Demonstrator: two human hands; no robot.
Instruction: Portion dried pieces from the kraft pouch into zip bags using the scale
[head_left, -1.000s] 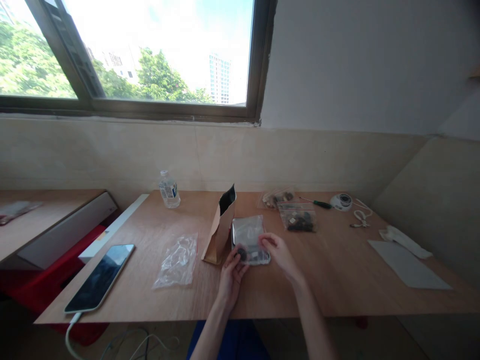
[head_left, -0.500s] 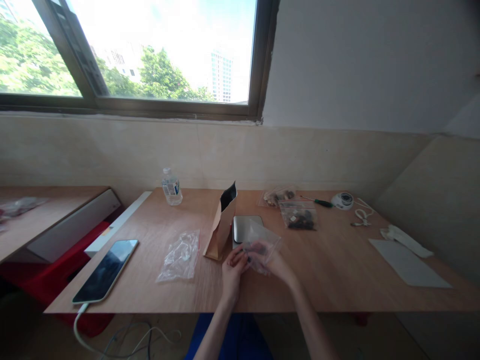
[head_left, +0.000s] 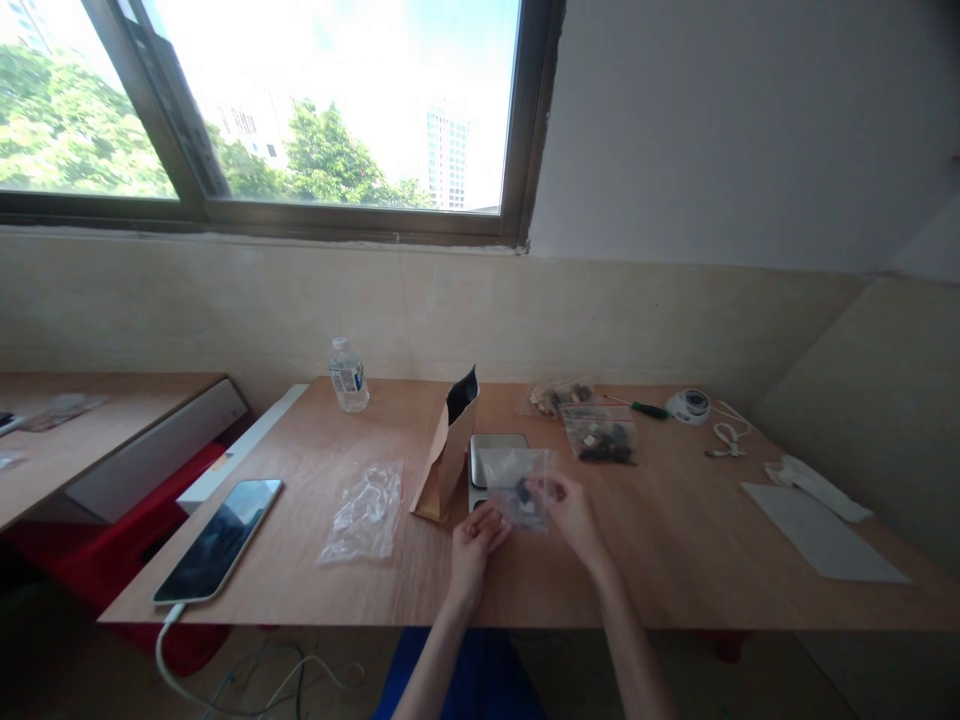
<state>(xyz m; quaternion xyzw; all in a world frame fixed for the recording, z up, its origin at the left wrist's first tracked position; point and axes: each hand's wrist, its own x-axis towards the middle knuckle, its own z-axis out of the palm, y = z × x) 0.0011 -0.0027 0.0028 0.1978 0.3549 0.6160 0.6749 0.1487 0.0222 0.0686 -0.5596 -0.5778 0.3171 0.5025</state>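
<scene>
A clear plastic bag (head_left: pixel 534 512) with something small and dark in it is stretched between my hands. My left hand (head_left: pixel 478 535) pinches its lower left corner. On the other side, my right hand (head_left: pixel 570 510) grips the bag's right edge with closed fingers. Behind the bag lies a small silver scale (head_left: pixel 495 450), partly covered by it. An open brown paper pouch (head_left: pixel 444 458) stands upright just left of the scale, its dark lining showing at the top.
Left of the pouch lies a clear plastic bag (head_left: pixel 366 510). A phone (head_left: pixel 219 540) on a cable and a water bottle (head_left: pixel 349 378) are farther left. Bags of small parts (head_left: pixel 601 436), a green screwdriver (head_left: pixel 649 410), a dome camera (head_left: pixel 688 406) and a white sheet (head_left: pixel 817 530) lie right.
My right hand has moved up and outward, and the plastic bag now hangs flatter between both hands. The dark thing in it shows more plainly. The view has shifted slightly.
</scene>
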